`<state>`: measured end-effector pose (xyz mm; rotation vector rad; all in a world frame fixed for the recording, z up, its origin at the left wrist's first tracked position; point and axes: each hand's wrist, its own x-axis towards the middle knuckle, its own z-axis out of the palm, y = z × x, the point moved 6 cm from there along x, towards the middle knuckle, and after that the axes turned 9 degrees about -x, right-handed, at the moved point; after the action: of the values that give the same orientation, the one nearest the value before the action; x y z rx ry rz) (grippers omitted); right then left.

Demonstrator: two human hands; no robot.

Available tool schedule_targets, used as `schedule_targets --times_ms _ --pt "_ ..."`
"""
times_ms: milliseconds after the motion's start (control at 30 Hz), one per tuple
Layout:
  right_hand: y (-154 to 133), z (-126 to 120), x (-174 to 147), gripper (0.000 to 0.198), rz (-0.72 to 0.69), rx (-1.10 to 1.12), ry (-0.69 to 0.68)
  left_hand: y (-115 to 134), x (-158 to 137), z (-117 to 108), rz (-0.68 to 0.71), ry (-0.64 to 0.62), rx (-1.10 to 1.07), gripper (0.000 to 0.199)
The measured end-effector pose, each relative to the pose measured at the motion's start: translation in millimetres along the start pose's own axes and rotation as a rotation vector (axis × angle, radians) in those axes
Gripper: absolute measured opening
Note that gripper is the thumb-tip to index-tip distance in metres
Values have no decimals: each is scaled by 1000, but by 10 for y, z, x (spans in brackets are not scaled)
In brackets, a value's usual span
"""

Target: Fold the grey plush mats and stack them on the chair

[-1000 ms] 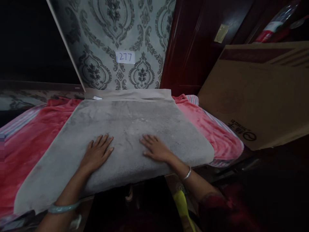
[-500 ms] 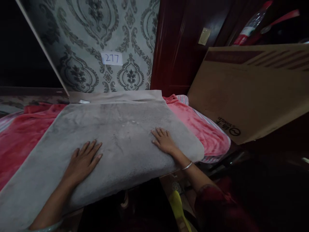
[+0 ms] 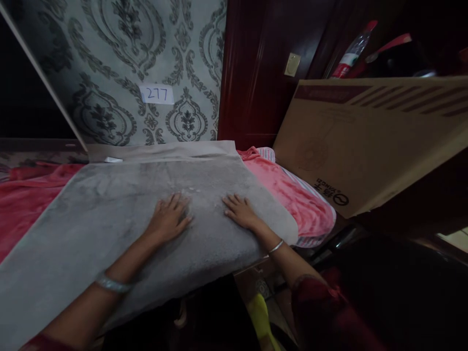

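The wide, grey plush cloth lies spread beneath the bare left hand and bare right hand, both flat, apart, gripping nothing; smoothing seems mostly done; creases remain beyond them.

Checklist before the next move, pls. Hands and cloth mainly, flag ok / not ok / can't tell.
1. Left hand palm down on the grey cloth, fingers spread: ok.
2. Right hand palm down on the cloth, apart from the left: ok.
3. Both hands free of any held object: ok.
4. Cloth smooth along its back edge: not ok, a rippled strip shows there.
5. Cloth's near left corner lying flat: cannot tell, out of frame.
6. Box clear of the pink blanket: cannot tell, the gap is unclear from this view.
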<state>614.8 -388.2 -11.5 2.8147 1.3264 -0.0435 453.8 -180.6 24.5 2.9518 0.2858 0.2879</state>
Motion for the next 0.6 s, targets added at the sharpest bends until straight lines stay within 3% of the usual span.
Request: schedule_targets --times_ms 167,267,500,600 --pt "932 19 -59 61 377 -67 12 121 123 297 -26 -86 10 64" --pt "1317 75 -133 60 494 -74 30 71 89 369 -15 -64 -8 63" --pt "1585 -72 -126 53 745 2 262 41 94 387 -1 -36 -26 62" --pt "1678 -106 -67 46 799 65 285 40 90 387 4 -21 -32 62"
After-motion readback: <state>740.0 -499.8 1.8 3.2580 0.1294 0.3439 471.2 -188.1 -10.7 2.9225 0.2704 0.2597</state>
